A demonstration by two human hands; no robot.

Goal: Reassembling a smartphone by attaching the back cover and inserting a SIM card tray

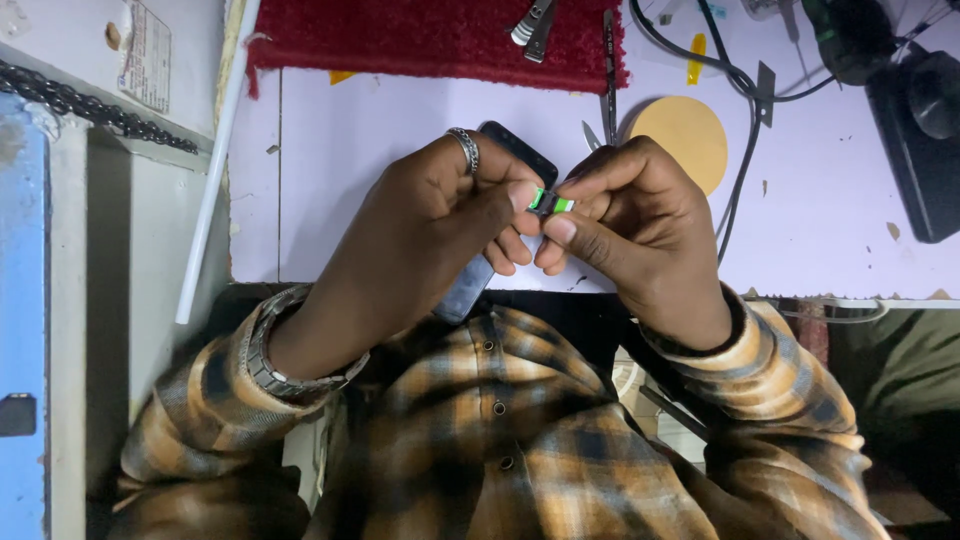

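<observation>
My left hand (pixel 425 235) and my right hand (pixel 630 220) meet above the near edge of a pale lilac table (pixel 380 130). Between the fingertips of both hands sits a small green and white part (pixel 550 202), pinched from both sides. Under my left hand lies a dark phone (pixel 470 285), its ends showing above and below the fingers; whether the left hand also grips it I cannot tell. A ring sits on a left finger and a metal watch on the left wrist.
A red cloth (pixel 430 35) with metal tweezers (pixel 533 25) lies at the table's far edge. A round tan disc (pixel 685 135), black cables (pixel 745 110) and a black device (pixel 920 140) are at the right. A white rod (pixel 215 170) leans at the left.
</observation>
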